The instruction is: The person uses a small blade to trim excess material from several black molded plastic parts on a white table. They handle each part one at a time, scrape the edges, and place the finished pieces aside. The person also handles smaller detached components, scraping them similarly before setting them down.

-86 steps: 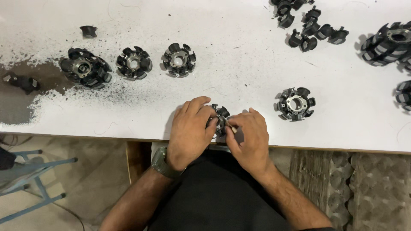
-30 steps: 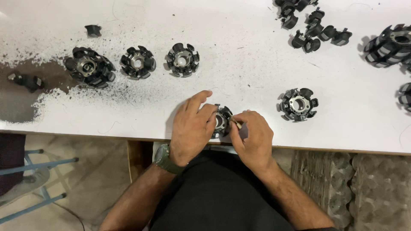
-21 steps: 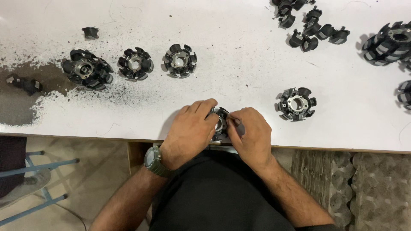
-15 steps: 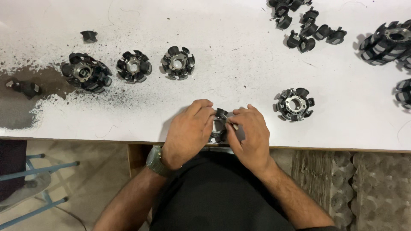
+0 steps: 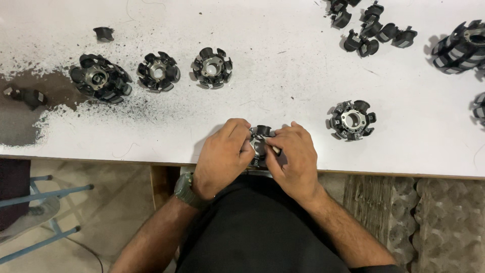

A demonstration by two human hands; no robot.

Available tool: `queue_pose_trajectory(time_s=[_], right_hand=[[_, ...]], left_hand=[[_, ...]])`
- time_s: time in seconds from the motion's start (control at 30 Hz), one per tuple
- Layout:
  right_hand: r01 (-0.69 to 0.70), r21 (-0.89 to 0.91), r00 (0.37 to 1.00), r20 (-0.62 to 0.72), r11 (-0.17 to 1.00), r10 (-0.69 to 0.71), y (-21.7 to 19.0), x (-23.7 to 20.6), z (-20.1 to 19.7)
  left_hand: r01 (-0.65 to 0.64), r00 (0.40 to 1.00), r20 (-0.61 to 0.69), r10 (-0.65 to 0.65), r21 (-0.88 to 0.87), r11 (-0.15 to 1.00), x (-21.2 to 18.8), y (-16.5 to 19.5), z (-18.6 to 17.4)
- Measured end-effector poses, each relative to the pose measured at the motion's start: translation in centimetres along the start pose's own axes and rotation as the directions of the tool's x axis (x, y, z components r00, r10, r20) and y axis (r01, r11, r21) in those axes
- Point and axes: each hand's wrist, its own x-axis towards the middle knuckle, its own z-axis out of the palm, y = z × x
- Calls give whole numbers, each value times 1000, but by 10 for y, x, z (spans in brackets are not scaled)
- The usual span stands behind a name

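A round black-and-silver toothed metal core (image 5: 259, 139) sits at the near edge of the white table (image 5: 283, 76), mostly hidden by my hands. My left hand (image 5: 222, 156) wraps its left side, fingers curled over the rim. My right hand (image 5: 293, 159) covers its right side, thumb and fingertips pressed on the top face. Both hands grip this same part. A watch is on my left wrist.
A similar core (image 5: 351, 119) lies just right of my hands. Three more cores (image 5: 212, 67) (image 5: 158, 71) (image 5: 98, 78) line up at the far left amid dark grit. Small black clips (image 5: 371, 35) and larger cores (image 5: 462, 40) sit at the far right. A blue stool frame (image 5: 45, 202) stands below left.
My hands have stayed on the core at the table edge, with small shifts of the fingers around it. The other parts have not moved.
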Motion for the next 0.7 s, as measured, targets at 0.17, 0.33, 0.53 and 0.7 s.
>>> queue_pose_trajectory(time_s=[0.17, 0.33, 0.53, 0.7], right_hand=[[20, -13, 1000, -13, 1000, -20, -1, -3, 2], [40, -65, 999, -20, 997, -41, -1, -2, 7], [42, -128, 999, 10, 991, -42, 0, -1, 9], [26, -161, 999, -41, 987, -33, 12, -9, 4]], left_hand=[[-66, 996, -63, 70, 56, 996, -3, -4, 10], [-79, 990, -108, 85, 60, 995, -7, -6, 16], [-97, 976, -188, 106, 55, 994, -16, -14, 30], [-207, 969, -116, 217, 98, 973, -39, -21, 31]])
